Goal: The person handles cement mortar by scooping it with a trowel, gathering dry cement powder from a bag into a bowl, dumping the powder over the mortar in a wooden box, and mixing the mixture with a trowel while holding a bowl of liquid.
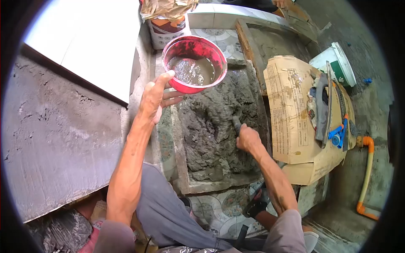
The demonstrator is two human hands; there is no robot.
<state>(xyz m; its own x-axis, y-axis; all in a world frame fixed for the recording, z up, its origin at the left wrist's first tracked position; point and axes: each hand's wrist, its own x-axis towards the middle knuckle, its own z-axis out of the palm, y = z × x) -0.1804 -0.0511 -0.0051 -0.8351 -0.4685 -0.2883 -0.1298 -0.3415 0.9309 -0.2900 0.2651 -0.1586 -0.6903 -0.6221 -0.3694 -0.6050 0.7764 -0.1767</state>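
Note:
A red bowl [195, 86] with murky water in it is held up by my left hand [157, 96], thumb on the rim and fingers beneath. Below it, a shallow tray [182, 168] holds wet grey mortar [202, 145]. My right hand [249, 139] is closed round the handle of a tool [236, 122], whose head is blurred against the mortar, so its shape cannot be made out.
Cardboard [291, 126] at the right bears a trowel [322, 109] and blue-handled tools [339, 135]. Behind it lies a white bucket [333, 63]. An orange pipe [368, 168] runs down the far right. A paper-topped container [168, 33] stands behind the bowl. Another person's hand [280, 3] shows at the top.

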